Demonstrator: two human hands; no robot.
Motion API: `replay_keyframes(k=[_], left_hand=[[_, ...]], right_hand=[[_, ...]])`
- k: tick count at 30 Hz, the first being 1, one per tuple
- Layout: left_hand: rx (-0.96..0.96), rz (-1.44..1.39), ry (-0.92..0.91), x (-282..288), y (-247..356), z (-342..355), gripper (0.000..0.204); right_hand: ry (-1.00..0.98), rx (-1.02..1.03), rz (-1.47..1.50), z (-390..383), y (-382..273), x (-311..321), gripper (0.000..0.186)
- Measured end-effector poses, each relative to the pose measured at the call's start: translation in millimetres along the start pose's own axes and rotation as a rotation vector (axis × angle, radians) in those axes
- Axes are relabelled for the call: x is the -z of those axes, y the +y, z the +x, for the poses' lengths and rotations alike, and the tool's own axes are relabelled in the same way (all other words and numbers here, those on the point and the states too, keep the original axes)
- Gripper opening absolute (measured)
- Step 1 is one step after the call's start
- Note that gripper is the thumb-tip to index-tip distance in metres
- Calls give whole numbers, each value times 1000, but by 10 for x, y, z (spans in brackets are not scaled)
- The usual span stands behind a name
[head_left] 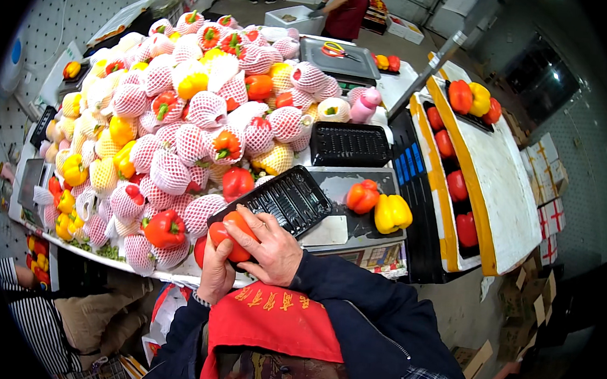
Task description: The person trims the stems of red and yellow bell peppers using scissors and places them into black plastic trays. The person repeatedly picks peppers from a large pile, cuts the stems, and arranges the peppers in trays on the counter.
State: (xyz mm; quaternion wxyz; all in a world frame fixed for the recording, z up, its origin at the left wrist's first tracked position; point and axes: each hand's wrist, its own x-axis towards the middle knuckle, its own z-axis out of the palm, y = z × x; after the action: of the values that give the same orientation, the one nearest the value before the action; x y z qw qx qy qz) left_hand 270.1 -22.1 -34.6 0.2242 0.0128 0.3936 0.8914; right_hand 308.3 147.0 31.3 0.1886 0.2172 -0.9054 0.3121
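Both my hands are closed around a red bell pepper (221,234) at the near edge of the heaped table. My left hand (215,274) grips it from the near left, its thumb against the skin. The fingers of my right hand (272,249) lie across its top and right side. Just beyond them, a ribbed black plastic tray (285,201) lies at a slant, its near left end partly hidden by the pepper and my hands. On a dark board to the right sit an orange-red bell pepper (363,196) and a yellow bell pepper (392,214).
Bell peppers in foam nets (170,171) fill the table's left and middle. Black trays (350,145) and a pink bottle (366,104) stand behind the board. A metal post (429,65) rises beside foam boxes (502,184) at right. A co-worker (345,11) works at the back.
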Motion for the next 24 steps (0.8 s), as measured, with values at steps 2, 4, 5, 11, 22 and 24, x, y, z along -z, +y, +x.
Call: replay_keyframes(k=[2, 4, 5, 11, 22, 24], left_hand=[[39, -49, 9, 3, -48, 31, 55], [75, -61, -1, 22, -112, 94, 55], [83, -67, 5, 75, -154, 108, 55], [121, -52, -22, 346, -290, 235, 54], [216, -99, -100, 468, -443, 290, 55], [210, -67, -95, 406, -428, 266, 55]], right_hand=[[-5, -19, 59, -60, 56, 98, 83], [94, -62, 76, -193, 163, 246, 77], [154, -79, 41, -278, 222, 317, 74], [311, -597, -675, -1049, 953, 1099, 78], [733, -1069, 29, -2206, 1730, 1296, 65], [829, -976, 297, -2130, 1559, 1194, 63]])
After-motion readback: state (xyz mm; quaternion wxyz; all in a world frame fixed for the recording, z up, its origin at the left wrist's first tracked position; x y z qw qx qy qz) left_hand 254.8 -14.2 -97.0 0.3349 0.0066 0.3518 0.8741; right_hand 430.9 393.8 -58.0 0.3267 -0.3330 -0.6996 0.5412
